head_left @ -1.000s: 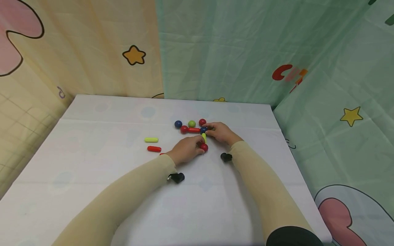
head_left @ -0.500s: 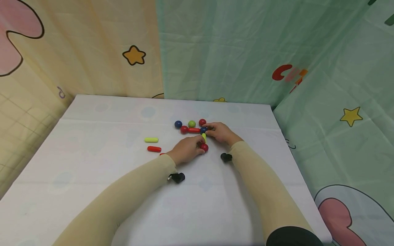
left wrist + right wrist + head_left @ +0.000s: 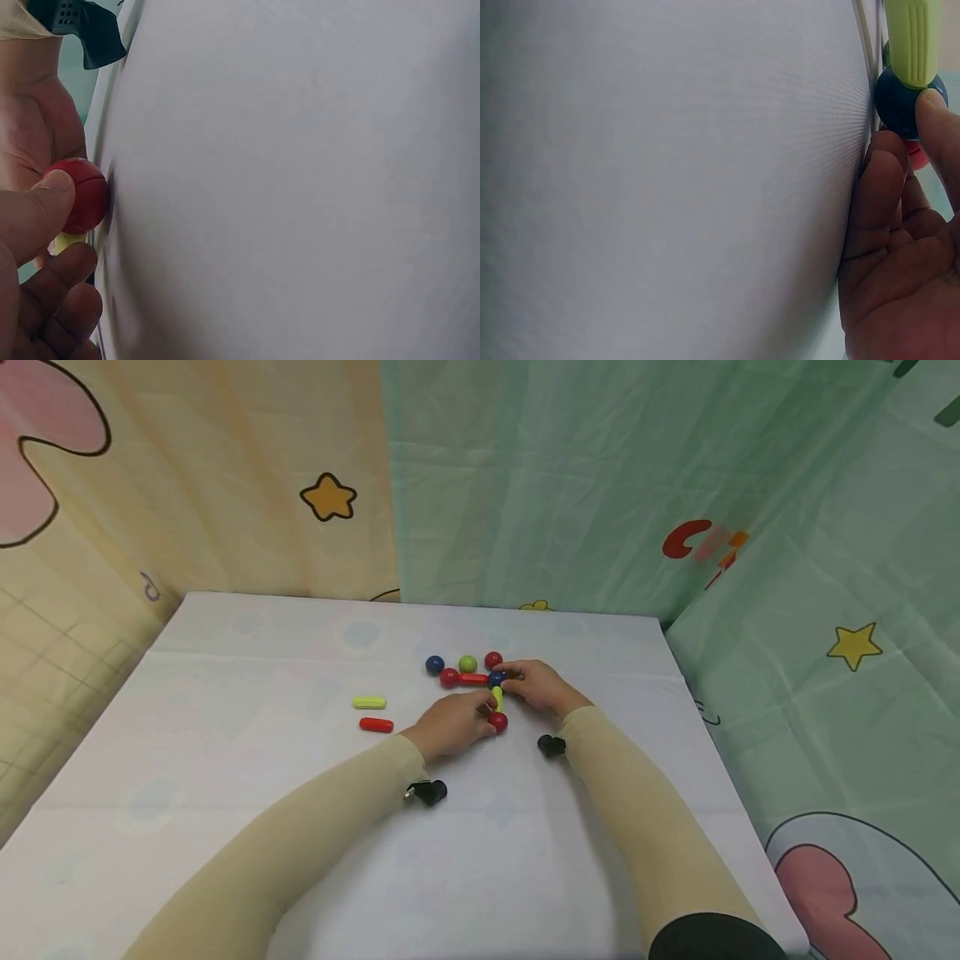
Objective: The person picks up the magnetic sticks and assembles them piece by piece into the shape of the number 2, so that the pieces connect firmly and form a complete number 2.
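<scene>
My left hand (image 3: 448,725) grips the near red ball (image 3: 497,722), the thumb pressing on it in the left wrist view. From that ball a yellow-green rod (image 3: 498,697) runs to a dark blue ball (image 3: 497,679). My right hand (image 3: 542,685) pinches this blue ball between thumb and fingers; the right wrist view shows the rod's ribbed end (image 3: 915,45) against it. A red rod (image 3: 473,679) extends left from the blue ball to another red ball (image 3: 449,677). The left fingers partly cover the near ball and rod.
Behind the joined pieces lie a loose blue ball (image 3: 435,665), a green ball (image 3: 468,663) and a red ball (image 3: 492,660). Left of my left hand, a yellow-green rod (image 3: 369,702) and a red rod (image 3: 376,725) lie on the white-covered table (image 3: 225,735).
My left wrist has shifted slightly left, and a red tip that showed beside its cuff is now hidden. Both hands keep their hold on the same balls.
</scene>
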A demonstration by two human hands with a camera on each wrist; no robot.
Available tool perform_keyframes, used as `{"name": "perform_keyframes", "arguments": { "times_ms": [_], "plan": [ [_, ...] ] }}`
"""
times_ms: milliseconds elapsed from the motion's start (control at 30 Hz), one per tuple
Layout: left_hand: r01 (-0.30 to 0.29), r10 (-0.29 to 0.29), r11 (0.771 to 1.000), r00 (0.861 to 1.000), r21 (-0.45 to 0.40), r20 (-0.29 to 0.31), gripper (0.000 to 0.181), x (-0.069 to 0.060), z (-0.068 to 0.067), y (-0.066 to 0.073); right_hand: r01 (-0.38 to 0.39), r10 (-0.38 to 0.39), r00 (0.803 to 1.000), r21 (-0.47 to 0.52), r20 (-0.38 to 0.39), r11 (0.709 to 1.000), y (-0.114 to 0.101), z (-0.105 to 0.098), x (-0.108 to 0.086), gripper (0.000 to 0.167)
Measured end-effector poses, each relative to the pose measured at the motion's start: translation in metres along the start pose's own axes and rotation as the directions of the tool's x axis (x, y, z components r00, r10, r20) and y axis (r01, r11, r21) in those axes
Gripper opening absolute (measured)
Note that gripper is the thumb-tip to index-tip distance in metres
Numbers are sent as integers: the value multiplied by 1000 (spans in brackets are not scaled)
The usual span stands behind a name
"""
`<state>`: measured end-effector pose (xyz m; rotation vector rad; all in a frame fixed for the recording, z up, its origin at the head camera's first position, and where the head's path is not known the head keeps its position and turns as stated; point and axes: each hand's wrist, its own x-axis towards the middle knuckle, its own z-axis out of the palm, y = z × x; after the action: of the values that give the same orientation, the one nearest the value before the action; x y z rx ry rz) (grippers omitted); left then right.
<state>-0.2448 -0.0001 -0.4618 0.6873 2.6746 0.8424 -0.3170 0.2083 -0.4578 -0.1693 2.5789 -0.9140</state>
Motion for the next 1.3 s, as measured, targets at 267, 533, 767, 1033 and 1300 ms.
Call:
{"name": "perform_keyframes", "arguments": {
  "times_ms": [267, 533, 767, 1033, 1300],
  "plan": [
    [8, -8, 1000, 1000, -12, -9, 44, -11, -24, -13, 5, -5, 1000, -21, 0, 1000, -3, 0, -1, 43],
    [41, -36, 996, 997, 84, -70, 44, -22, -50, -43, 15, -15, 1000, -24, -11, 1000, 0, 0, -1, 43],
    [113, -101, 989, 988, 100, -117, 45, -43, -71, -78, 9, -9, 1000, -21, -17, 1000, 2, 3, -1, 43],
    [181, -172, 980, 979, 84, -110, 46, -68, -90, -114, 10, -10, 1000, -21, -21, 1000, 0, 4, -3, 43],
    [271, -273, 962, 961, -43, -51, 47, -85, -98, -138, 14, -14, 1000, -2, -19, 1000, 0, 3, -3, 44]
  ]
}}
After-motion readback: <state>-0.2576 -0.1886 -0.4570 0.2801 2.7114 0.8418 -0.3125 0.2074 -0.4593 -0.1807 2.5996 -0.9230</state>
